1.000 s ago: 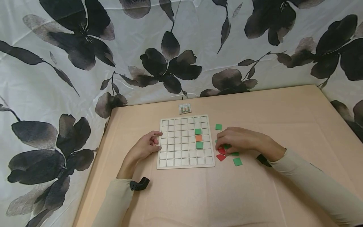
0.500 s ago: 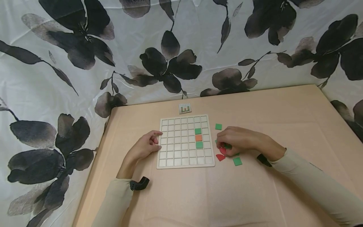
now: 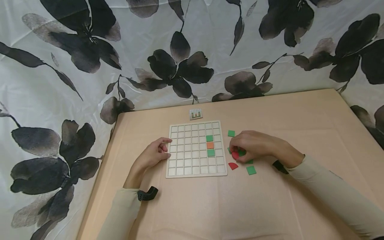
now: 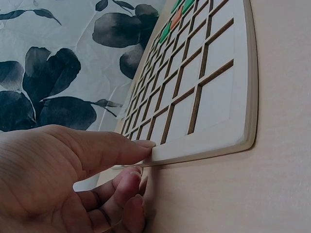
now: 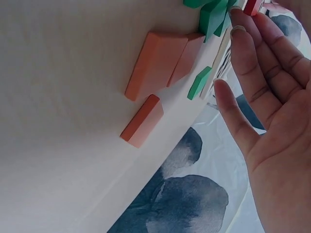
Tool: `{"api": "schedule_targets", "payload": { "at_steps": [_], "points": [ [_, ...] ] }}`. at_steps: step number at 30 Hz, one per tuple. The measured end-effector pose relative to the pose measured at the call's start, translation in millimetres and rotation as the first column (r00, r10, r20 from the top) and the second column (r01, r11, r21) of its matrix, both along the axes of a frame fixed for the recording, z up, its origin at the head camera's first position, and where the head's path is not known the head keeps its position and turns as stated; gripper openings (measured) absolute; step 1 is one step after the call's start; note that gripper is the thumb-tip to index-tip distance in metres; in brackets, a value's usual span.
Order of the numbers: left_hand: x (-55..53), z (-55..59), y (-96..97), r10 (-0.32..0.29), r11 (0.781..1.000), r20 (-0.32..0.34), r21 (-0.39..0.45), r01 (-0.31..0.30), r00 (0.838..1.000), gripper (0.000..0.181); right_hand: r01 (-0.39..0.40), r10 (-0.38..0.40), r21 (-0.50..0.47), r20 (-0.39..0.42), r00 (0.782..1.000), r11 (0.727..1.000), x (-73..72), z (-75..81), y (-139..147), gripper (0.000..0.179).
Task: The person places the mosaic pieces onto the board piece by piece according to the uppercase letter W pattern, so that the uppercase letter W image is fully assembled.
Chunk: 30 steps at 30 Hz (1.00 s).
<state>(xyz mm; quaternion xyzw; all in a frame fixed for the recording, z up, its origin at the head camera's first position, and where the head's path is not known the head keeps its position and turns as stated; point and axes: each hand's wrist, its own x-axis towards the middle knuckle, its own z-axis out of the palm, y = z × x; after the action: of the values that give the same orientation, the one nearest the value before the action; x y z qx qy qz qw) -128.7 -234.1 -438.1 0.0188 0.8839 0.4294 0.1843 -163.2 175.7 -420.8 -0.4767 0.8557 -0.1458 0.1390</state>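
Observation:
My left hand rests at the left edge of a white gridded board. In the left wrist view its thumb touches the board's rim and other fingers curl below. My right hand pinches a small red piece at its fingertips, right of the board. Under and around that hand lie green tiles, partly covered by it, and a red quarter-round piece. On the board, an orange tile sits between two green tiles in one column.
A small pattern card lies behind the board. Another green tile is beyond my right hand. In the right wrist view, orange blocks lie on the wooden table. A floral cloth hangs behind the table.
My right hand has picked up the red piece, closing its fingertips on it and lifting slightly. My left hand stays at the board's edge.

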Motion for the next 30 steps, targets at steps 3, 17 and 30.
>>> {"api": "schedule_targets", "payload": {
  "at_steps": [3,17,30],
  "points": [
    [0.1,0.2,-0.2,0.000,1.000,0.002,0.005,0.000,1.000,0.058,0.013,-0.013,0.005,0.013,1.000,1.000,-0.5,0.1,1.0,0.021],
    [-0.1,-0.2,0.6,0.010,1.000,0.009,0.010,-0.010,1.000,0.058,0.021,-0.019,-0.025,0.096,0.995,0.999,-5.5,7.3,-0.5,0.020],
    [-0.4,-1.8,-0.8,0.007,1.000,0.010,0.016,-0.007,1.000,0.058,-0.016,0.017,-0.013,0.079,0.997,1.000,-6.1,16.7,-15.8,0.023]
  ]
}}
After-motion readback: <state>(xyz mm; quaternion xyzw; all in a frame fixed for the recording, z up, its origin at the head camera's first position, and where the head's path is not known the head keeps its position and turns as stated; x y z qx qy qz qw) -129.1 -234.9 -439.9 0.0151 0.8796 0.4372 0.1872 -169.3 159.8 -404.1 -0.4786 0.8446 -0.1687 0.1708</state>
